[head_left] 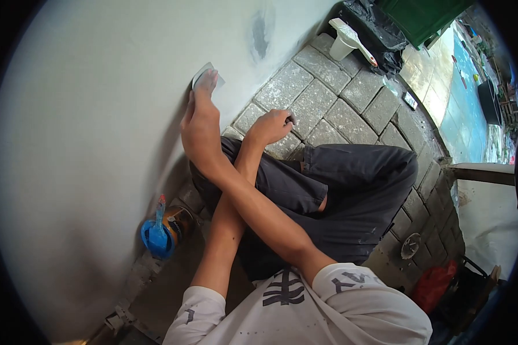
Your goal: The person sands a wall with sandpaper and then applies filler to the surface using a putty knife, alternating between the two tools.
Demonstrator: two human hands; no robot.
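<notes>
My right hand [201, 123] reaches across my left arm to the white wall [109, 115]. Its fingers press a thin pale sheet, apparently sandpaper [219, 79], flat against the wall. A grey smudged patch [260, 35] shows on the wall beyond it. My left hand [270, 126] is near my bent leg, above the grey paving blocks [339, 121]. The fingers of that hand are curled in, with dark tips, and anything inside them is hidden.
Beside the wall stands a can [178, 221] with a blue container and brush [158, 233]. A white cup [342, 46] with a brush across it stands by black plastic [374, 29] and a green bin [420, 17]. A red bag [434, 287] lies lower right.
</notes>
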